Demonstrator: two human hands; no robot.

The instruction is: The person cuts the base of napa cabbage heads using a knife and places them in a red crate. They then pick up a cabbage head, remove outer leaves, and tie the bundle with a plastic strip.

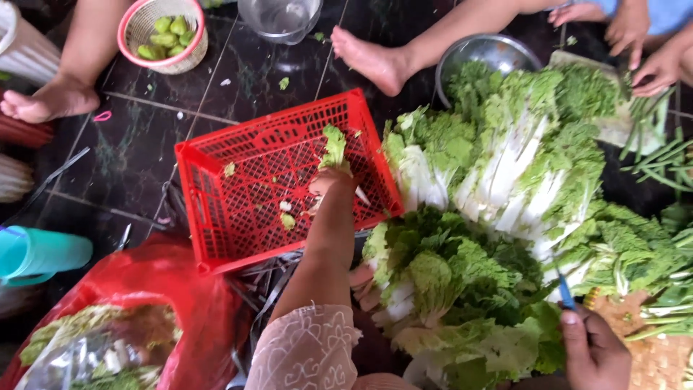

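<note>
Cabbage leaf (pixel 334 148) sits pinched in my left grip (pixel 326 182) over the red basket (pixel 216 209) on the floor; my right grip (pixel 593 350) is closed on a blue-handled knife (pixel 565 292) beside the big cabbage pile (pixel 491 217).

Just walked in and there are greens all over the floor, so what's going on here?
A person sitting on the dark tiled floor reaches their left hand over a red plastic crate, holding a piece of leafy cabbage. Their right hand grips a blue-handled knife beside a big heap of napa cabbage. A few leaf scraps lie in the crate. Across the heap, another person's hands handle green beans by a metal bowl.
</note>
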